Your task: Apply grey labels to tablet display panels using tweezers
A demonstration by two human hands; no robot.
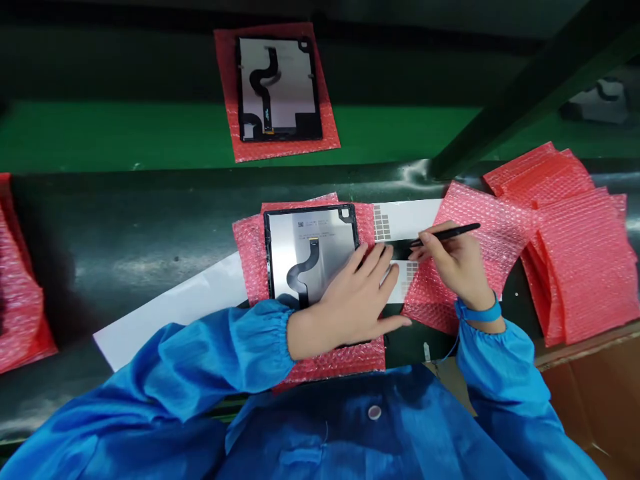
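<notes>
A tablet screen panel (290, 237) lies with its silvery back up and a dark, curved ribbon cable (301, 267) on it. Under the panel is pink bubble wrap (250, 250). My left hand (353, 297) rests flat across the panel's right side, fingers spread, covering its lower right part. To the right, my right hand (453, 257) pinches a slim black pen-shaped tool (457, 231), its tip pointing left. Near that tip lie white sheets with rows of small grey stickers (382, 223). A pink bubble-wrap bag (480, 213) lies partly under my right hand.
Another screen panel (285, 80) on pink bubble wrap sits on the green ledge (150, 137) behind. Stacked bubble-wrap bags (585, 257) lie at right, more bubble wrap (20, 293) at far left. A white strip (185, 300) extends leftward. A dark post (500, 100) slants at right.
</notes>
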